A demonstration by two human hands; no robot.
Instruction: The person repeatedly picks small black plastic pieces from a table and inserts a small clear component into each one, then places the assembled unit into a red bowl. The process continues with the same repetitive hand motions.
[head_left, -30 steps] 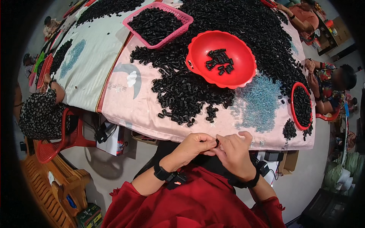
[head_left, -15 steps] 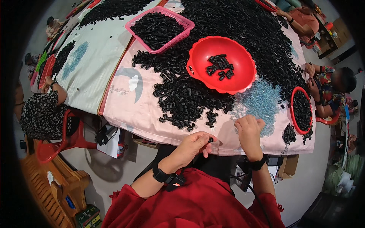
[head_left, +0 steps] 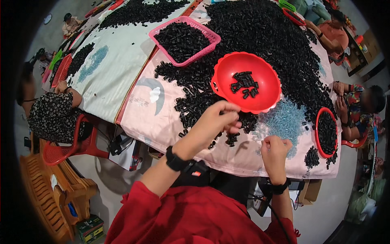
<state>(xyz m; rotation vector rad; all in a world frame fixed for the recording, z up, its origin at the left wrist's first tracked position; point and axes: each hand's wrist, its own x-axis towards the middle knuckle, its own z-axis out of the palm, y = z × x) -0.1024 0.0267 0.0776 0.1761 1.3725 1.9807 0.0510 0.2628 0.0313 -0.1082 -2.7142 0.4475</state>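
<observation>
My left hand (head_left: 219,122) is over the near pile of small black plastic pieces (head_left: 191,107), close to the front rim of a red scalloped bowl (head_left: 266,75). Its fingers are bent together, and whatever they may hold is hidden. Several black pieces (head_left: 245,83) lie in the bowl. My right hand (head_left: 275,156) is at the near edge of a heap of small clear bluish pieces (head_left: 284,118). Its thumb and fingertips are pinched; anything between them is too small to make out.
A pink basket (head_left: 213,38) full of black pieces stands behind, beside a large black heap (head_left: 260,28). At the right is a red-rimmed tray (head_left: 318,140) of black pieces. Other people sit around the cloth-covered table (head_left: 138,118); a red chair (head_left: 61,154) is at the left.
My left hand, which held a small black piece near the table edge, has moved forward to the bowl's front rim. My right hand stays by the clear pieces. The whole view has shifted slightly.
</observation>
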